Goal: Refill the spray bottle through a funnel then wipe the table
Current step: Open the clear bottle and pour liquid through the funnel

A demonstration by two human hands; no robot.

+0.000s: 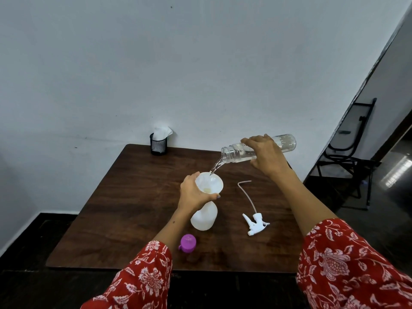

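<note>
A dark wooden table stands against a pale wall, with a black folding chair off to its right. Near the middle of the table the white spray bottle stands upright with a white funnel seated in its neck. Above and to the right, a clear water bottle is tipped almost level, its open mouth toward the funnel, and a thin stream of water runs from it into the funnel's bowl; a little water lies along the bottle's lower side. At the far edge a black mesh cup holds white tissue. The white trigger sprayer with its long tube lies flat to the right of the spray bottle. A purple cap sits near the front edge.

The right hand wraps over the water bottle's middle, arm stretched forward. The left hand curls around the funnel's rim and stem, thumb across the front.
</note>
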